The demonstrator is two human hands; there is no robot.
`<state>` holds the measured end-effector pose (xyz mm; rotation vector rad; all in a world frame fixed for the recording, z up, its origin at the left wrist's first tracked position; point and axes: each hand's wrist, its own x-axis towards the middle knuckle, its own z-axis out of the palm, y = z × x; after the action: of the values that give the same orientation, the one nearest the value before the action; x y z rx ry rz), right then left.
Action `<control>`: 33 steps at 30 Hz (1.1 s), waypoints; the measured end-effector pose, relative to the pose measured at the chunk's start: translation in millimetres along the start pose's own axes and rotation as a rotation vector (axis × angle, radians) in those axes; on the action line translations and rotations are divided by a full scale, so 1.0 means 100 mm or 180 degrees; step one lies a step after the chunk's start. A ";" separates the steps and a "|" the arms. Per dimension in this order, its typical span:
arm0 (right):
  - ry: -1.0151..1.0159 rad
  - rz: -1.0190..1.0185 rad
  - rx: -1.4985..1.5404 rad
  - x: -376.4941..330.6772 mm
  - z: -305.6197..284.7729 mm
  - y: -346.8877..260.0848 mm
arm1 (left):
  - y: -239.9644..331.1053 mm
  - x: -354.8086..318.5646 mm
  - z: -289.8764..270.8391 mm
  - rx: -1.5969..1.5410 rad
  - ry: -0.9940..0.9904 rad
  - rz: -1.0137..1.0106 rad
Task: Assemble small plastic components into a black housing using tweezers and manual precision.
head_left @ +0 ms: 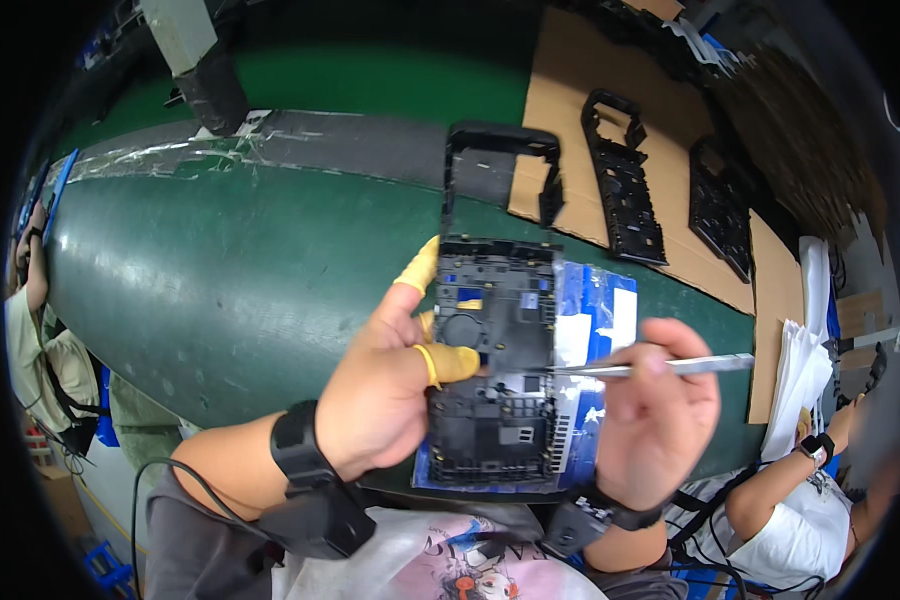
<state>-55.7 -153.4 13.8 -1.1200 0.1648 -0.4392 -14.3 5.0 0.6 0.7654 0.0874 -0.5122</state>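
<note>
The counter (220,270) is green, glossy at left, and crossed by a dark grey strip (355,152). A pale post (178,35), dark-wrapped below, meets the strip. At the dim lower left, a blue item (110,570) appears to be a stool.

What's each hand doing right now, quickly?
Left hand: closed around the edge of a black plastic housing.
Right hand: closed, holding metal tweezers.

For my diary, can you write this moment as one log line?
left hand: holding black case | right hand: holding tweezers near case | cardboard: more cases
</note>
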 end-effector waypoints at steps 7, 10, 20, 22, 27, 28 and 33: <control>0.0753 -0.0559 -0.0666 -0.17 -0.85 -0.45 | 0.77 1.58 -0.10 0.1546 -0.0634 0.0039; 0.0951 -0.0451 -0.0620 -0.40 -1.10 -0.42 | 1.57 2.57 -0.85 0.3082 0.0436 0.0652; 0.1106 -0.0163 -0.0457 -0.56 -1.03 -0.39 | -0.16 2.13 0.86 0.6336 0.0319 0.1172; 0.0763 0.0079 -0.0402 -0.52 -0.78 -0.19 | -0.27 2.06 0.84 0.6316 0.0351 0.1399; 0.0213 0.0229 -0.0333 -0.40 -0.50 0.11 | -0.02 2.07 0.62 0.6010 0.0317 0.1818; 0.0228 0.0165 -0.0487 -0.39 -0.51 0.15 | 0.08 1.98 0.59 0.5524 0.0360 0.1914; 0.0238 0.0088 -0.0637 -0.40 -0.57 0.25 | 0.38 1.48 0.42 0.2466 0.0071 0.1735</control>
<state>-105.3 -175.1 -37.2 -1.2965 0.2946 -0.4472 128.9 -61.5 17.6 1.4926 -0.3135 0.0072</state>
